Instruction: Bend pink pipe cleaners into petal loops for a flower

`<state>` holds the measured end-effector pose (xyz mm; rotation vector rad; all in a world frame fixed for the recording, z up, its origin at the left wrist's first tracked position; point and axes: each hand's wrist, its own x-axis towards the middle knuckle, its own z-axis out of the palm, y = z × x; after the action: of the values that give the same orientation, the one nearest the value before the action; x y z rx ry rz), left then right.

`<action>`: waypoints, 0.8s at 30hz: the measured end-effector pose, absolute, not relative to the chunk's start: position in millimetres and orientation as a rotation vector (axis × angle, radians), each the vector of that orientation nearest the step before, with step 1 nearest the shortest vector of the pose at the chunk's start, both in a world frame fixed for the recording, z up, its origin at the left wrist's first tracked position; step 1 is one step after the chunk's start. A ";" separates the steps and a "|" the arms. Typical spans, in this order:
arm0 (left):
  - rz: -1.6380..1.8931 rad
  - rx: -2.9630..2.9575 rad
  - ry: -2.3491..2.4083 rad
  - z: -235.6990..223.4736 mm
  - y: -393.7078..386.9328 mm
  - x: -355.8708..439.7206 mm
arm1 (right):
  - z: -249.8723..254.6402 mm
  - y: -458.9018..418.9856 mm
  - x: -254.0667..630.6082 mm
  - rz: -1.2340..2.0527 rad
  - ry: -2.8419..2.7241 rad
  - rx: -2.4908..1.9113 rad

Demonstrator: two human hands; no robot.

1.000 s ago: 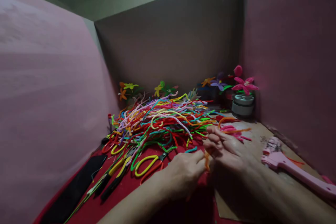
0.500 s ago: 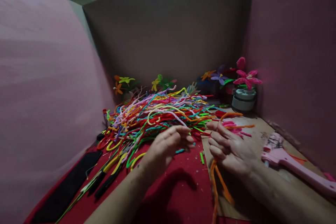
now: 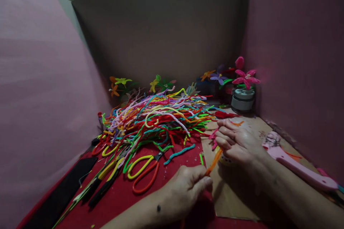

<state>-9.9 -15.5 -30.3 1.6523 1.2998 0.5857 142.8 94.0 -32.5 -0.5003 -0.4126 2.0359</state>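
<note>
An orange pipe cleaner strand (image 3: pixel 215 160), seemingly more than one stem side by side, runs between my two hands. My left hand (image 3: pixel 188 189) pinches its lower end between thumb and fingers above the red cloth. Further up, my right hand (image 3: pixel 235 141) is closed round the same stems, with an orange tip showing beyond the fingers. Pink pipe cleaner pieces (image 3: pixel 213 139) lie just left of my right hand, partly hidden. Beyond both hands rises a big heap of many-coloured pipe cleaners (image 3: pixel 161 118).
Yellow-and-red-handled scissors (image 3: pixel 145 175) and yellow-black pliers (image 3: pixel 107 175) lie on the red cloth (image 3: pixel 120 207). A pink glue gun (image 3: pixel 298 170) rests on the board (image 3: pixel 236 204) at right. Pipe cleaner flowers (image 3: pixel 246 78) stand at the back, near a grey pot (image 3: pixel 242 99).
My left hand has come down and right from an open pose and now pinches the orange stems' hanging lower part. The scissors it covered now show. The view has shifted slightly.
</note>
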 end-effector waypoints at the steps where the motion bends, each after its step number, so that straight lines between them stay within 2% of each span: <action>1: 0.554 1.754 1.317 -29.2 -16.7 -10.3 | -32.4 95.3 144.0 2.046 -0.401 -0.521; 4: 0.521 1.854 1.318 -30.1 -17.4 -13.3 | -31.6 93.5 143.3 2.069 -0.362 -0.557; 10: 0.492 1.546 1.309 -22.2 -0.4 -36.3 | -36.5 91.1 136.5 2.056 -0.380 -0.395; 13: 0.821 1.708 1.469 -6.6 16.0 -45.1 | -41.8 90.0 133.5 2.134 -0.312 -0.394; 16: 1.043 2.109 1.707 -1.0 40.8 -44.0 | -48.5 86.6 128.8 2.227 -0.278 -0.397; 21: 0.669 2.816 1.962 -16.2 86.6 -35.1 | -57.7 84.9 122.8 2.245 -0.279 -0.377; 24: 0.605 3.116 1.725 -20.5 98.5 -37.6 | -56.5 85.1 121.1 2.174 -0.319 -0.403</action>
<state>-37.6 98.5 -20.5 3.1158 1.7251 0.6048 121.1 85.1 -56.5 -0.4034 -0.3185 2.1742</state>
